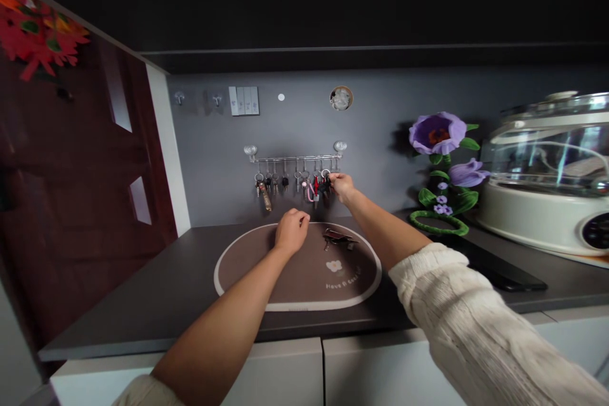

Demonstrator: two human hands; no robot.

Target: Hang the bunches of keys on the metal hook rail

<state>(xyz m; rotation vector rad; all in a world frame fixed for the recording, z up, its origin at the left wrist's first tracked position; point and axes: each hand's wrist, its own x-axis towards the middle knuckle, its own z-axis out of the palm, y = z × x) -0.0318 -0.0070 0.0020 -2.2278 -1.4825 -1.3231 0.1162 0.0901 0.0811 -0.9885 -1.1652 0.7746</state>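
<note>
A chrome key rack (pixel 295 157) hangs on the grey wall, with several key bunches dangling from its hooks. My right hand (pixel 341 187) reaches up to the rack's right end and pinches a key ring with dark keys (pixel 326 181) hanging there. My left hand (pixel 291 231) hovers over the brown oval mat (pixel 247 269) with its fingers curled together; what they hold, if anything, is hidden. A loose bunch of keys (pixel 337 240) lies on the mat, to the right of my left hand.
A purple knitted flower (pixel 440 139) in a green ring stands at the right on the dark counter (pixel 157 292). A white cooker with a glass lid (pixel 547 171) sits at the far right. A dark red door (pixel 71 190) is at the left. White drawers lie below the counter.
</note>
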